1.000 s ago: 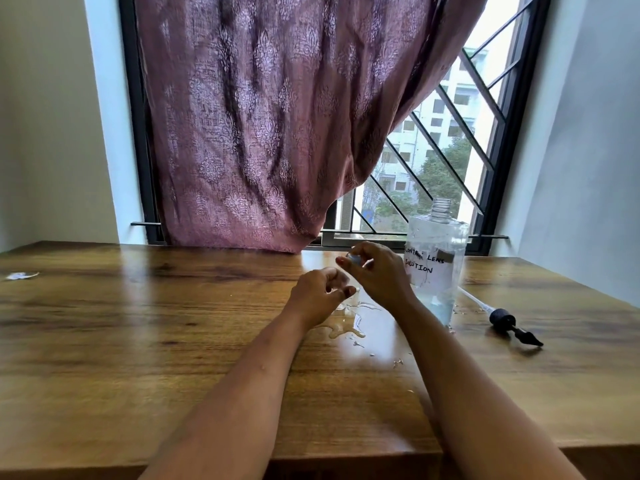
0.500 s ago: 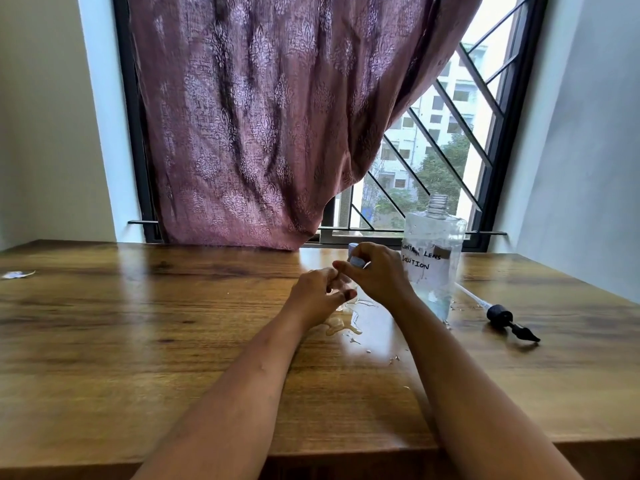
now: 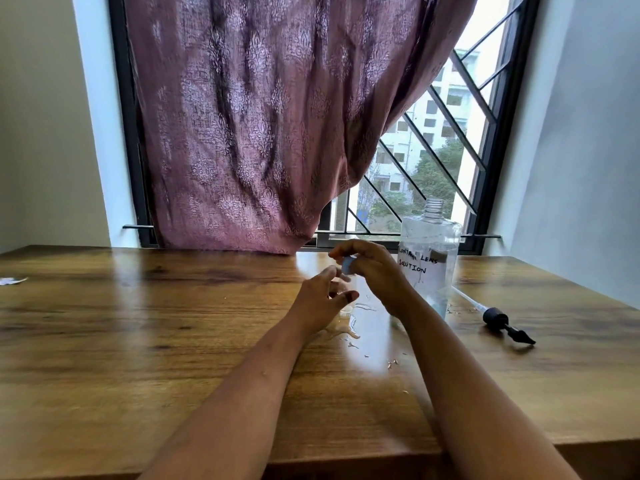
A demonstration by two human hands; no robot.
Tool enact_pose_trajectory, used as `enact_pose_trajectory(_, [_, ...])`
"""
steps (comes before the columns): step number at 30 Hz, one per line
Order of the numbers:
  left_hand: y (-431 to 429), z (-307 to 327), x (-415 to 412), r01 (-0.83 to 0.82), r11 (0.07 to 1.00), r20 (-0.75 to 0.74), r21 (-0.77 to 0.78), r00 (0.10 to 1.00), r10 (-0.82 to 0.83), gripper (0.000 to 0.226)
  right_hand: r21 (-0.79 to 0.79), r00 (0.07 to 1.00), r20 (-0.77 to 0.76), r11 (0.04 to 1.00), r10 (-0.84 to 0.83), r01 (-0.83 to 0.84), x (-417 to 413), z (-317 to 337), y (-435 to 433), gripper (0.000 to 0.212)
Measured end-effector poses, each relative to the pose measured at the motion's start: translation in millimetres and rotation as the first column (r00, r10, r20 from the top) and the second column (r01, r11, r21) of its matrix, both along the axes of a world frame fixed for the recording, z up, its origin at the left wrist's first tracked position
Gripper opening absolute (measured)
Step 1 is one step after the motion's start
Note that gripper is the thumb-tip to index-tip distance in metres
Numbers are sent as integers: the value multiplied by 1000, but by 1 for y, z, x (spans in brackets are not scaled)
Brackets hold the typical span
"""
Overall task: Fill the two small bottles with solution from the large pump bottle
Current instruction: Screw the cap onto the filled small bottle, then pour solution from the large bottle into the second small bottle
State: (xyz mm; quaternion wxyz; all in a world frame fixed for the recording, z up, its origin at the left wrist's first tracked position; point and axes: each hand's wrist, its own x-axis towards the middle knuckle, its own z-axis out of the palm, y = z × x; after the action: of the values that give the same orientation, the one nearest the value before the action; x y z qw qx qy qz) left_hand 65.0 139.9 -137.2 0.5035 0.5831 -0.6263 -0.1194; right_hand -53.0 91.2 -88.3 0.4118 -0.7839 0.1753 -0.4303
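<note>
The large clear bottle [image 3: 429, 258], with a handwritten label and an uncapped neck, stands on the wooden table at centre right. Its black pump head with tube [image 3: 498, 322] lies on the table to its right. My right hand [image 3: 372, 268] holds a small bottle with a pale blue cap [image 3: 348, 265] just left of the large bottle, a little above the table. My left hand [image 3: 323, 297] is just below and left of it, fingers spread and blurred, holding nothing that I can make out. I see only one small bottle.
A puddle of spilled liquid and droplets [image 3: 348, 327] lies on the table [image 3: 138, 341] under my hands. A scrap of white paper [image 3: 10, 280] sits at the far left edge. A maroon curtain [image 3: 259, 133] hangs over the barred window behind.
My right hand has lifted the small bottle slightly. My left hand, closed against it before, has come away and opened its fingers.
</note>
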Motion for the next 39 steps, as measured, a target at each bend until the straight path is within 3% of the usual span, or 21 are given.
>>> enact_pose_trajectory(5, [3, 1, -4, 33, 998, 26, 50, 999, -35, 40, 31, 998, -29, 998, 63, -62, 3, -3, 7, 12])
enact_pose_trajectory(7, [3, 2, -6, 53, 994, 43, 91, 997, -57, 39, 65, 997, 8, 995, 71, -71, 2, -1, 11, 20])
enact_pose_trajectory(10, [3, 3, -8, 88, 990, 34, 111, 995, -92, 30, 140, 993, 101, 987, 63, -77, -2, 2, 10, 30])
enact_pose_trajectory(15, [1, 2, -10, 94, 989, 51, 113, 994, -100, 29, 119, 929, 352, 990, -113, 76, -6, 11, 10, 21])
enact_pose_trajectory(17, [-1, 1, -13, 82, 992, 70, 96, 994, -89, 30, 135, 834, 496, 970, -242, 202, -13, 17, 5, 19])
enact_pose_trajectory(19, [-4, 0, -18, 71, 996, 76, 48, 994, -75, 32, 182, 658, 629, 902, -414, 392, -27, 22, -1, 17])
enact_pose_trajectory(21, [-7, 0, -25, 64, 998, 93, -3, 994, -64, 33, 221, 446, 716, 780, -537, 585, -46, 24, 0, 15])
enact_pose_trajectory(23, [-7, -1, -33, 71, 997, 112, -27, 991, -68, 34, 181, 325, 728, 626, -604, 758, -65, 23, 4, 14])
enact_pose_trajectory(25, [-7, -3, -37, 40, 999, 162, -13, 986, -37, 35, 65, 396, 622, 548, -675, 834, -80, 18, 4, 39])
enact_pose_trajectory(28, [-5, -5, -36, -58, 998, 237, 36, 970, 47, 35, -51, 601, 223, 606, -768, 794, -85, 9, -2, 79])
enact_pose_trajectory(31, [-3, -7, -35, -117, 992, 277, 49, 956, 99, 34, -59, 593, -23, 593, -805, 803, -80, 0, -12, 96])
enact_pose_trajectory(35, [0, -5, -29, -153, 987, 254, 57, 958, 134, 33, 97, 629, -97, 621, -772, 778, -79, -5, -34, 87])
enact_pose_trajectory(39, [-2, -4, -25, -164, 983, 232, 82, 962, 141, 31, -17, 622, 26, 622, -782, 783, -78, -11, -37, 68])
